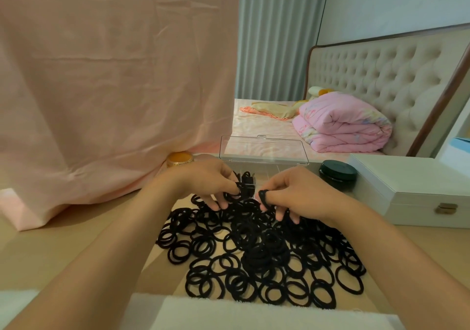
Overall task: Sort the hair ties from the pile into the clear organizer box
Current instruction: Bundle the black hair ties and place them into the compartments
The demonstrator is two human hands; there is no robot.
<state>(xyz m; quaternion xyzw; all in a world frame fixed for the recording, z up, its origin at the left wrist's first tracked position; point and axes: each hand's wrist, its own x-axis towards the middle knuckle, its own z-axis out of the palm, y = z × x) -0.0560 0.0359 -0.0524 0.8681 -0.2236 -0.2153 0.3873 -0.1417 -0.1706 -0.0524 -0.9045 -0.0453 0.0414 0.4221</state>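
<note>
A wide pile of black hair ties (259, 250) covers the tabletop in front of me. Behind it stands the clear organizer box (264, 151) with its lid raised; some black ties lie in a left compartment (246, 177). My left hand (211, 184) pinches a black hair tie (235, 189) at the far edge of the pile, close to the box. My right hand (297, 193) has a black hair tie (263, 197) looped over the thumb, fingers curled down into the pile.
A gold-lidded jar (180, 159) sits left of the box under a hanging pink cloth (114, 87). A dark round tin (338, 172) and a white jewellery case (412, 189) stand to the right. A white towel (254, 314) lies at the near edge.
</note>
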